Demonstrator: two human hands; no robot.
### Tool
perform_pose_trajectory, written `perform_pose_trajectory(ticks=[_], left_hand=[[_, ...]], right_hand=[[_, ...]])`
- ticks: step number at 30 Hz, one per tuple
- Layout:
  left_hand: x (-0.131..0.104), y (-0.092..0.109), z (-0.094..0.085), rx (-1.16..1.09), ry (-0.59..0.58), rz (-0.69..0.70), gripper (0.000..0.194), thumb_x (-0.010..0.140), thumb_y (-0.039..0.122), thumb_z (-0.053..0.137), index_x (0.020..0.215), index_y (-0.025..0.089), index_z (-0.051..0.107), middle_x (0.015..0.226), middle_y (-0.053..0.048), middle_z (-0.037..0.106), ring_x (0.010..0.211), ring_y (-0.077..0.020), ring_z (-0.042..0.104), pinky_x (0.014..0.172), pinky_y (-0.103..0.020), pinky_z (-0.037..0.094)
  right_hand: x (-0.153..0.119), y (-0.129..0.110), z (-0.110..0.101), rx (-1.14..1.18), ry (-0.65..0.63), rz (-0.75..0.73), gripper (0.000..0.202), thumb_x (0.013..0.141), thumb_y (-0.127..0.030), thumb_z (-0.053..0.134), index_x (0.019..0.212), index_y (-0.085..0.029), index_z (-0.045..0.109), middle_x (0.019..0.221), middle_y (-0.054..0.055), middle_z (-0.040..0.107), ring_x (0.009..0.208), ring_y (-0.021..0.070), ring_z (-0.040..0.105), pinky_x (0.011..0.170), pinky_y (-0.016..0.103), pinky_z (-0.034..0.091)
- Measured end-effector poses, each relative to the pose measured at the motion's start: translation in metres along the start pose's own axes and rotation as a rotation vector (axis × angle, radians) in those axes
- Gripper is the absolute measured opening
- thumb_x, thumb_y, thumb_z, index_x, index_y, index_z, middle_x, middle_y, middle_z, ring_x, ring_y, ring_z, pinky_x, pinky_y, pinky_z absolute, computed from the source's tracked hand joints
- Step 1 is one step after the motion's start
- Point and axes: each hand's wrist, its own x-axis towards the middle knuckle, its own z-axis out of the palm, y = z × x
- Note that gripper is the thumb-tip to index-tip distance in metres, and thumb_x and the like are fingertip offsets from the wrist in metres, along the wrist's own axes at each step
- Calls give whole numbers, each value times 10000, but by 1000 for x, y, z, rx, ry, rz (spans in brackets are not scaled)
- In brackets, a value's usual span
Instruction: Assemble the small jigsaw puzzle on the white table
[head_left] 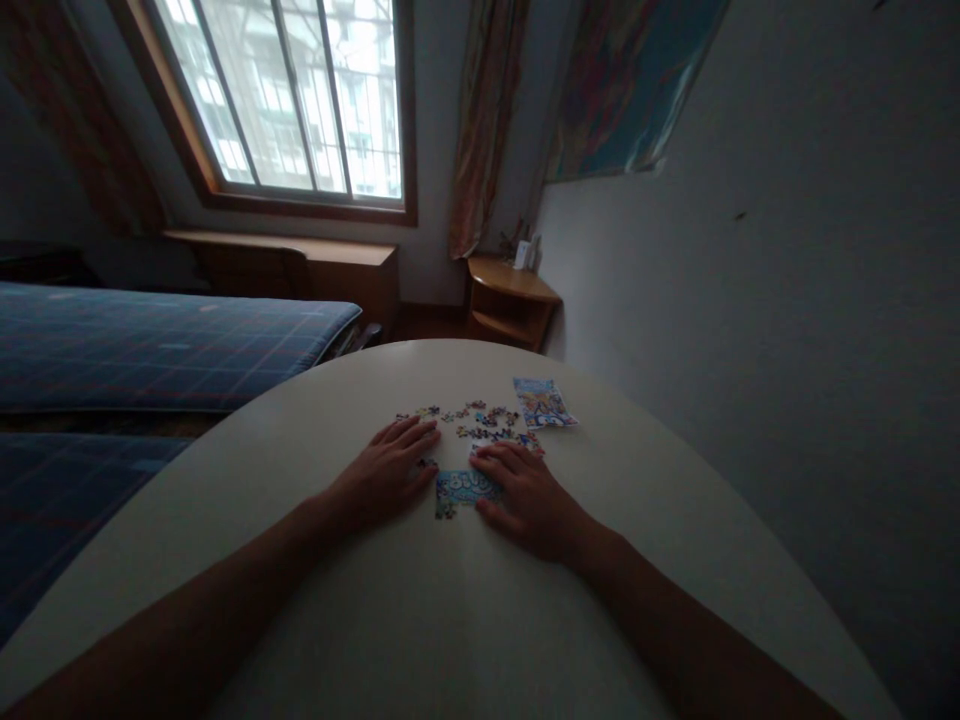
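Note:
A partly joined jigsaw puzzle (pixel 454 487), mostly light blue, lies flat on the white table between my hands. My left hand (pixel 386 467) rests on the tabletop to its left, fingers stretched out, with a few puzzle pieces (pixel 427 463) beside it and under its edge. Over the puzzle's right side lies my right hand (pixel 529 495), palm down with the fingers extended, hiding part of it. Loose jigsaw pieces (pixel 495 416) are scattered just beyond both hands. Behind my right hand is a printed picture sheet or packet (pixel 544 403).
The round white table (pixel 420 620) has its curved far edge beyond the pieces. To the left stands a bed with a blue plaid mattress (pixel 172 345). A corner shelf (pixel 514 280) and a wooden desk (pixel 345 250) stand by the window, and a wall (pixel 750 330) runs along the right.

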Motion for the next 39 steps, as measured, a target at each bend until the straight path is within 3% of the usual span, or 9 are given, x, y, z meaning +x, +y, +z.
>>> perform_pose_trajectory(ticks=[10,16,23,29,33,36,39], left_hand=[[1,-2,0,17,-61,-24,489,1014,331,360,1479,202,443,1558,-54,410,1475,-260,290,1207,-489,256],[5,2,-5,53,-117,66,554,1020,399,366,1535,197,332,1602,-66,322,1513,-267,170,1215,-496,197],[17,-1,-12,72,-214,106,577,1024,451,358,1545,211,291,1623,-91,266,1518,-258,148,1209,-486,163],[15,1,-15,54,-169,127,573,1005,450,412,1518,207,335,1587,-103,349,1502,-255,208,1213,-475,168],[23,0,-14,53,-190,114,611,1002,470,408,1543,214,284,1634,-112,228,1511,-281,173,1210,-491,177],[28,1,-13,51,-205,95,613,1009,479,387,1545,201,282,1609,-109,302,1497,-289,219,1210,-497,170],[22,4,-14,31,-150,95,570,1010,469,396,1512,204,352,1547,-102,418,1468,-272,296,1207,-479,192]], right_hand=[[1,0,3,7,30,-4,484,919,-366,579,1367,-185,553,1400,114,559,1336,272,430,1153,471,323],[3,1,6,13,45,-15,487,910,-367,591,1362,-187,557,1387,109,567,1319,270,446,1146,470,331],[4,2,7,1,44,-13,490,908,-361,596,1361,-176,559,1390,112,566,1317,270,447,1144,462,329],[4,1,5,6,45,-20,488,912,-365,598,1360,-175,558,1383,112,571,1315,264,451,1141,457,332],[3,1,4,6,47,-17,482,911,-356,593,1359,-180,562,1384,118,573,1307,272,461,1130,471,347],[4,2,4,3,53,-22,483,911,-357,590,1359,-179,563,1386,119,572,1316,276,454,1136,476,341],[4,3,6,8,53,-28,488,911,-364,588,1362,-181,560,1386,113,571,1318,277,451,1136,472,341]])
